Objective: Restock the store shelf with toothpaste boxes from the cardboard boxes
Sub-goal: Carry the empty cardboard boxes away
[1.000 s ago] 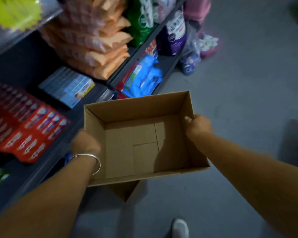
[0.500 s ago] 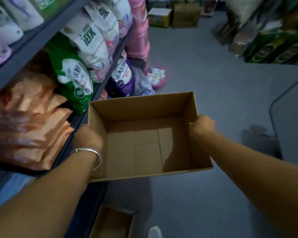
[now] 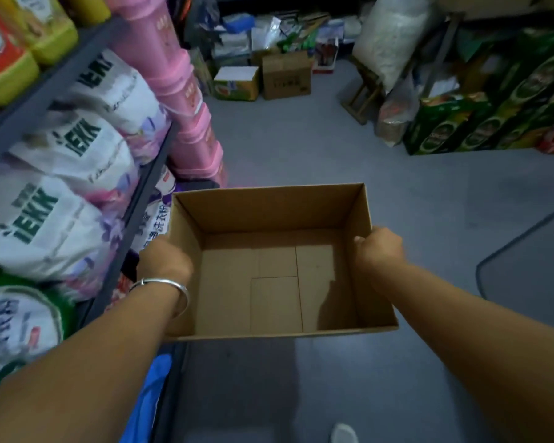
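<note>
- Dark grey metal store shelf (image 3: 147, 187), at left, bearing white detergent bags (image 3: 61, 219); no toothpaste boxes showing anywhere here.
- Open brown cardboard box (image 3: 269, 282), empty inside, being carried level above the grey floor (image 3: 301, 145), just beside the shelf's edge; emptied, so probably heading for disposal or replacement.
- Left hand (image 3: 165, 262), silver bangle (image 3: 170, 287) at the wrist, gripping the box's left wall with fingers curled round it.
- Right hand (image 3: 379, 247) clamping the right wall likewise, balancing the load from the opposite side.
</note>
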`<state>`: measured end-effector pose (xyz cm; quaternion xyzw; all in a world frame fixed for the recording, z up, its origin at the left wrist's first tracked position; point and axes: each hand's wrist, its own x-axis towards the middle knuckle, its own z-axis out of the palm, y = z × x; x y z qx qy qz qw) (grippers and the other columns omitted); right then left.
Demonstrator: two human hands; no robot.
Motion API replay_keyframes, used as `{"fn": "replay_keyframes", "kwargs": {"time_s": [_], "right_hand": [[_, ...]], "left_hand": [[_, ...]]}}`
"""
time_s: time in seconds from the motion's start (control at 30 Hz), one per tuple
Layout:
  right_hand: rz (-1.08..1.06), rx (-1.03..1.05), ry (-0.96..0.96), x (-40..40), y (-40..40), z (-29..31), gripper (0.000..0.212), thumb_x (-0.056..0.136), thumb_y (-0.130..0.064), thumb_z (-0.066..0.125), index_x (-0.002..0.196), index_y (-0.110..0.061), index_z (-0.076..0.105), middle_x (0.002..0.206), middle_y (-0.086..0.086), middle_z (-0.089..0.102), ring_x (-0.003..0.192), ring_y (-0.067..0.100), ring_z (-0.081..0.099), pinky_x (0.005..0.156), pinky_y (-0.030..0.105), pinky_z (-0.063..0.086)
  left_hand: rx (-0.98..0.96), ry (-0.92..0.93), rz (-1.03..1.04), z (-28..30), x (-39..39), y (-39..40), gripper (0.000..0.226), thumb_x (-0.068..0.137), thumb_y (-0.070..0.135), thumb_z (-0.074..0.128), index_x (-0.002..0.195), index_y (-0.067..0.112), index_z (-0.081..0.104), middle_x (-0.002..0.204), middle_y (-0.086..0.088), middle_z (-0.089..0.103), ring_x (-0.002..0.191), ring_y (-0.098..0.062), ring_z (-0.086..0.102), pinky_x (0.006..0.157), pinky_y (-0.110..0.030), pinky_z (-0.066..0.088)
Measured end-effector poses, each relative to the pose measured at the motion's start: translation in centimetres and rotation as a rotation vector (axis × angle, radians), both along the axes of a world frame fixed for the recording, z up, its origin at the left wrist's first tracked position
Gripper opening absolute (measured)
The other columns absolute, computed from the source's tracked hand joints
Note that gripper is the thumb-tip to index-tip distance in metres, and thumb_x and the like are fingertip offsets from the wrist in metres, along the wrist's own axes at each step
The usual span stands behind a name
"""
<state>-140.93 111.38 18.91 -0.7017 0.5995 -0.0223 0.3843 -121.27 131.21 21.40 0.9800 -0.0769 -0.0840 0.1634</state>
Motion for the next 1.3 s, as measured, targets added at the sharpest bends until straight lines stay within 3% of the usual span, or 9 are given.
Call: {"fn": "replay_keyframes", "kwargs": {"time_s": [0.43,0.57,0.73,0.9,1.2,1.3], "right_hand": [[-0.038,-0.032,0.022,18.2,-27.0,3.0,0.035,0.1,-0.019,0.045,0.128,0.0,0.048,0.129,0.022,0.051,0.119,0.037,0.048,0.096,0.04,0.042],[-0.049,-0.029,0.02,25.1,-35.0,3.4,0.032,0.099,-0.02,0.045,0.124,-0.001,0.051,0.125,0.022,0.054,0.115,0.037,0.051,0.094,0.041,0.043],[-0.044,-0.047,0.049,32.9,-44.6,4.2,0.031,0.099,-0.019,0.045,0.122,0.001,0.051,0.124,0.022,0.054,0.114,0.037,0.051,0.088,0.038,0.043],[-0.049,-0.054,0.003,40.8,-55.3,4.1,0.028,0.098,-0.02,0.047,0.119,-0.003,0.053,0.12,0.02,0.056,0.11,0.037,0.054,0.092,0.041,0.045],[0.011,-0.05,0.019,55.0,-75.1,4.2,0.031,0.097,-0.021,0.049,0.121,-0.003,0.052,0.124,0.02,0.054,0.116,0.036,0.051,0.09,0.036,0.043],[0.014,-0.052,0.033,59.9,-80.1,3.9,0.032,0.097,-0.022,0.048,0.124,-0.004,0.05,0.126,0.019,0.053,0.117,0.036,0.05,0.092,0.038,0.043]], "left_hand": [[-0.081,0.003,-0.056,2.4,19.0,-28.1,0.029,0.092,0.008,0.05,0.117,-0.006,0.055,0.125,-0.029,0.053,0.116,-0.045,0.05,0.093,-0.044,0.042],[-0.078,0.008,-0.036,2.9,25.7,-36.3,0.034,0.093,0.009,0.051,0.122,-0.008,0.052,0.131,-0.029,0.05,0.121,-0.045,0.047,0.099,-0.045,0.039],[-0.045,-0.016,-0.083,3.4,34.0,-46.4,0.029,0.092,0.006,0.05,0.117,-0.009,0.053,0.125,-0.029,0.053,0.117,-0.044,0.049,0.095,-0.044,0.04],[-0.002,-0.048,-0.102,3.8,42.0,-56.8,0.03,0.093,0.004,0.048,0.12,-0.008,0.052,0.126,-0.029,0.053,0.118,-0.045,0.048,0.097,-0.045,0.039],[-0.004,-0.034,-0.049,3.4,55.5,-75.0,0.03,0.095,0.007,0.046,0.121,-0.006,0.051,0.127,-0.028,0.051,0.116,-0.045,0.048,0.093,-0.046,0.041],[-0.017,-0.023,-0.054,2.8,60.5,-80.0,0.025,0.094,0.007,0.046,0.115,-0.006,0.054,0.122,-0.028,0.054,0.11,-0.045,0.051,0.083,-0.043,0.043]]}}
